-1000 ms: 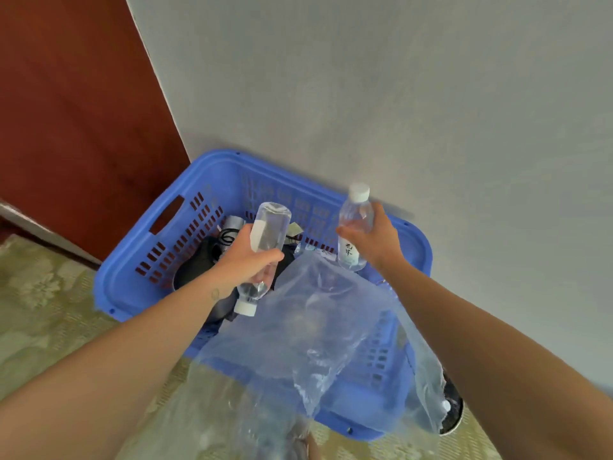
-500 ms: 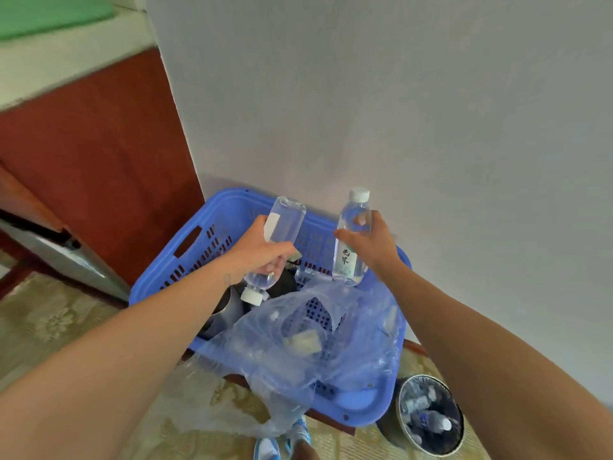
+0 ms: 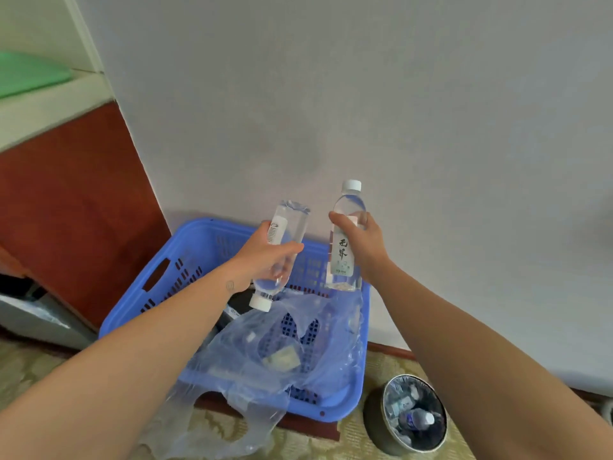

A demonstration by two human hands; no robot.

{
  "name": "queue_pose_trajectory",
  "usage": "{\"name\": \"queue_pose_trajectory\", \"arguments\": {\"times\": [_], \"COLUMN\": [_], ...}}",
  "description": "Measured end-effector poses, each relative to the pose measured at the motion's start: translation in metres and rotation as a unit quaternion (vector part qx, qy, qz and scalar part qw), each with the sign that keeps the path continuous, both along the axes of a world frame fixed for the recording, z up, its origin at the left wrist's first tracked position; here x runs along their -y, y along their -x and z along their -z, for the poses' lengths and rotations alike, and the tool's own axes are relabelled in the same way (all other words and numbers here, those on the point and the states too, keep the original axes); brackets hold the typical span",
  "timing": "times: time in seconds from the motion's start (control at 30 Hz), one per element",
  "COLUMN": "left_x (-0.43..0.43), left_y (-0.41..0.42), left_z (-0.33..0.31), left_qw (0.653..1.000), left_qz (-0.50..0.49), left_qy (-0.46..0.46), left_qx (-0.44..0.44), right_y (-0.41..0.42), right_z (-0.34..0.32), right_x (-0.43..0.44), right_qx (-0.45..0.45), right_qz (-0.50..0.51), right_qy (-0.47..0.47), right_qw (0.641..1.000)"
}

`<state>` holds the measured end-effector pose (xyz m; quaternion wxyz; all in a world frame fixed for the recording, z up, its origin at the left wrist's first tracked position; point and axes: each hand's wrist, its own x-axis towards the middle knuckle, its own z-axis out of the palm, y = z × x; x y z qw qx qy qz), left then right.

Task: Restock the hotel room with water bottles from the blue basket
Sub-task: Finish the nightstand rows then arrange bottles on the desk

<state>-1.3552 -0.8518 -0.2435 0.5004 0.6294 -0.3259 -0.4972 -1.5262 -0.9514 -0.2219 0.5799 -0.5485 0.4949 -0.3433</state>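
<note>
The blue basket [image 3: 172,280] stands on the floor against the grey wall. Above it, my left hand [image 3: 262,257] grips a clear water bottle [image 3: 285,227] turned upside down, its white cap pointing at the basket. Beside it, my right hand [image 3: 363,247] holds a second water bottle [image 3: 343,257] upright, white cap on top, label with black characters facing me. The two bottles are close but apart. A crumpled clear plastic bag [image 3: 275,356] spills over the basket's near side and hides most of what lies inside.
A round dark bin [image 3: 374,423] holding used bottles and wrappers stands on the patterned carpet [image 3: 358,436] right of the basket. A red-brown wooden cabinet [image 3: 76,207] rises at the left, with a grey panel [image 3: 39,320] below it. The wall is close behind.
Both hands have lifted their bottles higher above the basket. My view has tilted up and back, bringing the bin and more of the cabinet into sight.
</note>
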Motion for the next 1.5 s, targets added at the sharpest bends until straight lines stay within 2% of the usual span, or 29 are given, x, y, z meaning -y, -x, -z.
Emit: {"name": "queue_pose_trajectory", "arguments": {"times": [0.3, 0.57, 0.9, 1.23, 1.43, 1.5], "left_x": [0.038, 0.043, 0.003, -0.043, -0.069, -0.071], "left_y": [0.117, 0.286, 0.487, 0.62, 0.673, 0.686], "left_z": [-0.047, -0.072, -0.087, -0.103, -0.108, -0.107], "left_qw": [0.994, 0.967, 0.934, 0.897, 0.871, 0.868], "left_qz": [0.095, 0.244, 0.345, 0.426, 0.467, 0.475], "left_qy": [0.043, 0.06, 0.069, 0.053, 0.03, 0.04], "left_qx": [-0.034, -0.042, -0.059, -0.105, -0.151, -0.141], "right_y": [0.124, 0.304, 0.5, 0.615, 0.657, 0.669], "right_z": [-0.039, -0.068, -0.08, -0.088, -0.09, -0.091], "right_x": [-0.006, -0.043, -0.128, -0.209, -0.248, -0.258], "right_qx": [0.032, 0.018, -0.021, 0.014, 0.016, 0.02], "right_qz": [0.078, 0.196, 0.32, 0.427, 0.472, 0.485], "right_qy": [-0.005, 0.032, 0.073, 0.076, 0.082, 0.082], "right_qw": [0.996, 0.98, 0.945, 0.901, 0.878, 0.87]}}
